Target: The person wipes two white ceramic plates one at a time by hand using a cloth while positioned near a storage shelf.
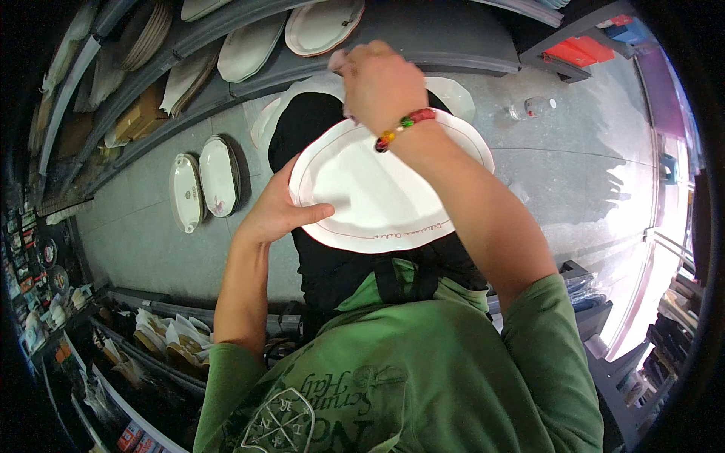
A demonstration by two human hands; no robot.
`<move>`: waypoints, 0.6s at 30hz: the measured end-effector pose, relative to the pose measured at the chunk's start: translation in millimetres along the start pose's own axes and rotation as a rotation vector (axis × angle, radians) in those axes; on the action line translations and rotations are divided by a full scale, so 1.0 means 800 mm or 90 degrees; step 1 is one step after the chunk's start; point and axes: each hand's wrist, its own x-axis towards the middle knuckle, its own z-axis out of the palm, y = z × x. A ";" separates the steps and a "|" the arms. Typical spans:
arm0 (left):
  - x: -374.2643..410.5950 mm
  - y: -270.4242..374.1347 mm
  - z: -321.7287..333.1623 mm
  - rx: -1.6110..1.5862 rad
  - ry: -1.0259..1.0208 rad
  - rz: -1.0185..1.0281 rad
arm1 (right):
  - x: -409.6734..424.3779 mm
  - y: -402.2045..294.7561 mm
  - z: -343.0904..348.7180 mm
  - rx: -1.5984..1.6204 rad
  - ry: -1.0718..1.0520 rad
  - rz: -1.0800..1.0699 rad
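My left hand [289, 204] grips the left rim of a white oval ceramic platter [374, 187], its thumb on the upper face. The platter has a thin red edge line and lettering near its lower rim, and lies over my lap. Above its far rim is my right hand [379, 73], fingers curled and blurred, a beaded bracelet [405, 127] on the wrist. Something pale and thin shows at its fingertips; I cannot tell whether it is held. Beyond my knees, partly hidden, are a white dish [453, 96] on the right and pale dishes with clear plastic [263, 122] on the left.
Two stacks of oval platters, one [187, 192] beside another [220, 176], stand on the grey tiled floor at left. A shelf [442, 59] with upright platters [252, 48] runs ahead. A plastic bottle [532, 107] lies at right. Low shelving with wrapped goods [175, 340] is behind at left.
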 end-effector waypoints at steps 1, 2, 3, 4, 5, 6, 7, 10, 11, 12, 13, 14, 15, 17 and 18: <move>-0.001 0.001 0.001 -0.020 0.011 0.006 | -0.001 -0.005 -0.017 0.048 0.006 0.000; -0.002 0.000 0.001 -0.016 0.009 0.005 | -0.011 -0.013 -0.029 0.096 0.011 0.000; -0.001 -0.001 0.000 -0.013 0.008 0.004 | -0.027 -0.021 -0.028 0.128 0.005 -0.107; 0.000 -0.002 0.000 -0.009 0.000 0.002 | -0.046 -0.029 -0.027 0.158 0.002 -0.209; 0.000 -0.014 -0.009 0.046 0.017 -0.001 | -0.066 -0.039 -0.021 0.182 -0.024 -0.302; -0.001 -0.021 -0.017 0.092 0.027 -0.030 | -0.080 -0.048 -0.014 0.148 -0.121 -0.386; -0.004 -0.023 -0.022 0.137 0.034 -0.059 | -0.089 -0.057 -0.005 0.165 -0.126 -0.397; -0.001 -0.018 -0.023 0.181 0.049 -0.045 | -0.083 -0.052 0.009 0.121 -0.097 -0.425; 0.000 -0.013 -0.020 0.121 0.042 -0.032 | -0.073 -0.045 0.014 0.094 -0.080 -0.438; 0.001 -0.008 -0.016 0.062 0.035 -0.019 | -0.059 -0.033 0.014 0.047 -0.036 -0.411; 0.004 -0.001 -0.009 -0.018 0.025 -0.013 | -0.041 -0.025 0.004 -0.013 -0.094 -0.291; 0.004 0.005 -0.008 -0.031 0.016 -0.032 | -0.023 -0.011 -0.001 -0.042 -0.082 -0.202; 0.004 0.005 -0.009 -0.004 0.016 -0.032 | -0.007 0.007 0.000 -0.115 -0.020 -0.166; 0.005 -0.002 -0.010 0.015 0.014 -0.031 | 0.004 0.001 -0.038 -0.041 0.006 -0.091; 0.005 -0.004 -0.011 0.010 0.015 -0.029 | -0.003 -0.005 -0.050 0.019 0.033 -0.074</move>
